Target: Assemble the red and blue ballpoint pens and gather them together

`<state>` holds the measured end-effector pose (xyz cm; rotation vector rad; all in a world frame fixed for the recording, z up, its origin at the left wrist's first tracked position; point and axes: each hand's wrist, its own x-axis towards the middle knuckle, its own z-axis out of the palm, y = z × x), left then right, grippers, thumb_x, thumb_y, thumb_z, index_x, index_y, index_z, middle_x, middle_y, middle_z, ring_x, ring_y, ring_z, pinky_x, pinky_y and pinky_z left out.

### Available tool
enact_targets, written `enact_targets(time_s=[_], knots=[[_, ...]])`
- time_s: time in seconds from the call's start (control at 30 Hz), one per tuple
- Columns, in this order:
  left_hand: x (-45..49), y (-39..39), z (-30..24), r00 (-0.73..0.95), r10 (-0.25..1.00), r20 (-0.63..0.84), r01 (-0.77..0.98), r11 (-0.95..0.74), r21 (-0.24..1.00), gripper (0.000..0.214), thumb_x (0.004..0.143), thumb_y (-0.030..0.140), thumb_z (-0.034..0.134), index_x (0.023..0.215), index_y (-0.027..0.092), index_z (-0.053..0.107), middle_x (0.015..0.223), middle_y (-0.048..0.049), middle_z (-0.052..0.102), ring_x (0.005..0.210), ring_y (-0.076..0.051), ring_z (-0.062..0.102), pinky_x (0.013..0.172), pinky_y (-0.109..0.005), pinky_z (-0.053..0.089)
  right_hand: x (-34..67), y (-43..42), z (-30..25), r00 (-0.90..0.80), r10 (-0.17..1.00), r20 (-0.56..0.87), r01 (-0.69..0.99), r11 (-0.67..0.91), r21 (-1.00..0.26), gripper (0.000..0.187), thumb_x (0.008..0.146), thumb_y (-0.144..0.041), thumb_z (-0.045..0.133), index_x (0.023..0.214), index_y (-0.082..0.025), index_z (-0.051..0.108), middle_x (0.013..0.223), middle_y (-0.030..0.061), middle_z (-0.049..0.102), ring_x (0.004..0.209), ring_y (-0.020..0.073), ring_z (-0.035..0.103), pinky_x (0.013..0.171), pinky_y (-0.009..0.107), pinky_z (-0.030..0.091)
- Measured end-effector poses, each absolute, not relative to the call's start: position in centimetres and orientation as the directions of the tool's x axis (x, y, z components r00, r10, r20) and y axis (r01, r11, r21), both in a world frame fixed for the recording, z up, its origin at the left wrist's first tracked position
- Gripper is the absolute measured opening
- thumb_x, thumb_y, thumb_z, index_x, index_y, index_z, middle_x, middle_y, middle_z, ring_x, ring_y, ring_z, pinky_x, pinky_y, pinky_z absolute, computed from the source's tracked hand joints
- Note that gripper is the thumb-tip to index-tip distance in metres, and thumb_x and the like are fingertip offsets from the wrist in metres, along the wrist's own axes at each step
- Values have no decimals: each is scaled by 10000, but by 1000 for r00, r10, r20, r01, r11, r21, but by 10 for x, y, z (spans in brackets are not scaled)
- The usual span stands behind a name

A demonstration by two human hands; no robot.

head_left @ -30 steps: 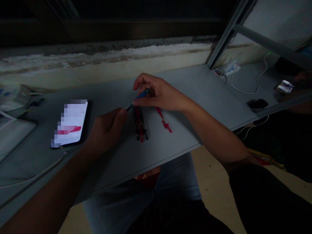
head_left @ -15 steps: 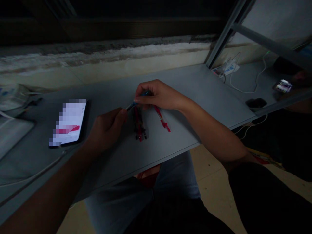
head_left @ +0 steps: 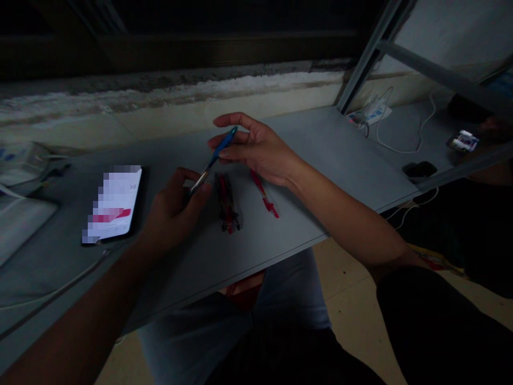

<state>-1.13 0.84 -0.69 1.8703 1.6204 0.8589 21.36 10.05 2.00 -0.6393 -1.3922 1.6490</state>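
Observation:
A pen with a blue grip and a clear, silvery barrel slants above the table between my hands. My left hand grips the barrel's lower end between thumb and fingers. At the blue part, my right hand has its thumb against the pen and a finger behind it, while the index finger stretches out above. Several red and black pens lie close together below the held one. To their right, a single red pen rests partly under my right hand.
A lit phone lies left of my left hand. White cables and a pale box are at the far left. On the right stand a metal frame and a power strip. Another person's hand is near a lit phone.
The blue pen has tilted, its blue end rising, and more of it shows. My right hand has lifted slightly and its fingers have spread. My left hand has stayed nearly in place.

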Motion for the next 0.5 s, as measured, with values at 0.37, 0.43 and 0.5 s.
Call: enact_targets(time_s=[0.37, 0.43, 0.5], knots=[[-9, 12, -7, 225, 955, 195, 669, -297, 681, 376, 1037, 548, 563, 914, 209, 669, 687, 53, 547, 627, -152, 505, 609, -287, 377, 217, 98, 20, -500, 835, 231, -240, 122, -963, 255, 964, -371, 810, 1047, -230, 615, 1103, -21, 737, 1076, 133, 782, 818, 166, 573], [-9, 12, -8, 224, 956, 188, 677, -291, 676, 379, 1028, 554, 581, 907, 209, 679, 673, 55, 547, 618, -151, 503, 609, -289, 371, 218, 97, 22, -515, 824, 236, -203, 150, -968, 308, 995, -472, 775, 981, -217, 605, 1059, -29, 726, 1122, 132, 766, 830, 153, 555], [-9, 12, -7, 226, 957, 182, 684, -289, 669, 378, 1018, 558, 594, 885, 214, 675, 657, 58, 540, 603, -150, 497, 597, -290, 360, 219, 95, 25, -506, 834, 220, -171, 153, -973, 306, 984, -463, 795, 1004, -230, 598, 1073, -15, 740, 1097, 138, 771, 819, 166, 569]])
